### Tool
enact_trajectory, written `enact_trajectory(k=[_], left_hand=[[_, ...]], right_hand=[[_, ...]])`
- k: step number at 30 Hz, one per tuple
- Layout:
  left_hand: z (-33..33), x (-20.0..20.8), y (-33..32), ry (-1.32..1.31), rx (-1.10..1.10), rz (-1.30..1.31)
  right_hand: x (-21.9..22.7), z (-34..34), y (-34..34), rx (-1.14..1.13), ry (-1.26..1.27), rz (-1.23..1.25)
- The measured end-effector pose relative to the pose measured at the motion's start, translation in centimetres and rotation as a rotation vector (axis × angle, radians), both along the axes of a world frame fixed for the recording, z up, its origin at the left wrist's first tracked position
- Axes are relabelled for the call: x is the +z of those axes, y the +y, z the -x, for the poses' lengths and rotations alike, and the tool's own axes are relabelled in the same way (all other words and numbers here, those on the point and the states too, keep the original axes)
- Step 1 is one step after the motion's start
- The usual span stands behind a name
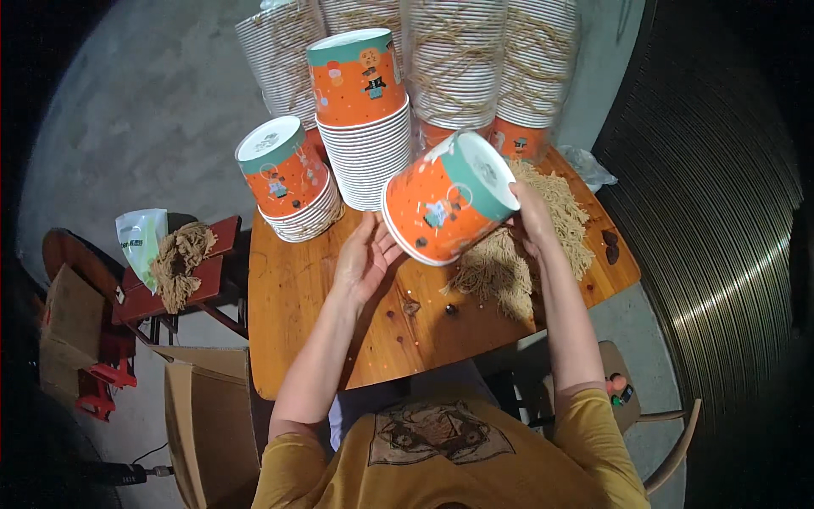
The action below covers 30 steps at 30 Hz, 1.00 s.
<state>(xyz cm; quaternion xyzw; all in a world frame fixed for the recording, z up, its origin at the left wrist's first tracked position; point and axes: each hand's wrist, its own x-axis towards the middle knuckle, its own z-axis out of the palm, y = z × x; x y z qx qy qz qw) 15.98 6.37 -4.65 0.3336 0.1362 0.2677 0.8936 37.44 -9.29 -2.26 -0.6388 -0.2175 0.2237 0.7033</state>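
Note:
Tilted over the wooden table [314,339] is an orange paper bucket [437,204] with a green band and a white base; its base points up and right, and its rim faces lower left. My right hand [532,216] grips the bucket by the base edge. Beside the rim, my left hand [366,254] has its palm turned up and its fingers spread; whether the fingertips touch the rim I cannot tell. Under and behind my right hand lies a heap of tan strings [564,220], with a loose bunch of strings [496,276] nearer me.
A tall stack of upturned buckets [365,153] and a shorter stack [288,182] stand left of centre. Several wrapped stacks [454,68] rise behind. At left are a red stool [203,288] bearing strings [180,263] and an open cardboard box [208,416]. A chair [623,407] stands lower right.

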Motion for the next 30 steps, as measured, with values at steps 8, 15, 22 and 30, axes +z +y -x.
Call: enact_trajectory(k=[8, 15, 22, 30], left_hand=[[0.7, 0.0, 0.2, 0.093, 0.063, -0.18], [1.6, -1.8, 2.5, 0.129, 0.099, -0.209], [4.9, -1.3, 3.7, 0.201, 0.496, -0.198], [9.3, 3.9, 1.2, 0.498, 0.897, -1.629]], right_hand=[[-0.5, 1.1, 0.5, 0.149, 0.02, -0.026], [0.4, 0.7, 0.6, 0.099, 0.058, -0.029], [0.1, -3.3, 0.2, 0.025, 0.322, -0.492], [-4.9, -1.0, 3.5, 0.348, 1.057, -0.592]])
